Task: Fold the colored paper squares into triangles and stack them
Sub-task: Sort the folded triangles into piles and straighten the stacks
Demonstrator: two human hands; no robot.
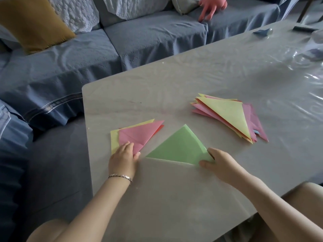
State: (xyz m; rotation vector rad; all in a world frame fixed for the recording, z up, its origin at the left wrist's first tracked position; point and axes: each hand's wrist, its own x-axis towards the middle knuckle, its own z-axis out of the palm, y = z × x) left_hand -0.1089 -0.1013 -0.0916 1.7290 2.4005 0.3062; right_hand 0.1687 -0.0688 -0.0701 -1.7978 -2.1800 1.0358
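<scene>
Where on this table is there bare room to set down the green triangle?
Bare: the wide table strip behind both piles; the gap between green triangle and triangle stack; the near part in front of that triangle. Crowded: the left edge, where the left hand grips the square pile.

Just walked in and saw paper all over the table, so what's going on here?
A person is folding colored paper at the table. Their right hand pinches a corner of a green triangle, already folded. Their left hand holds the near corner of the pink sheet on top of a small pile. A stack of finished triangles, yellow on top, sits farther right.
</scene>
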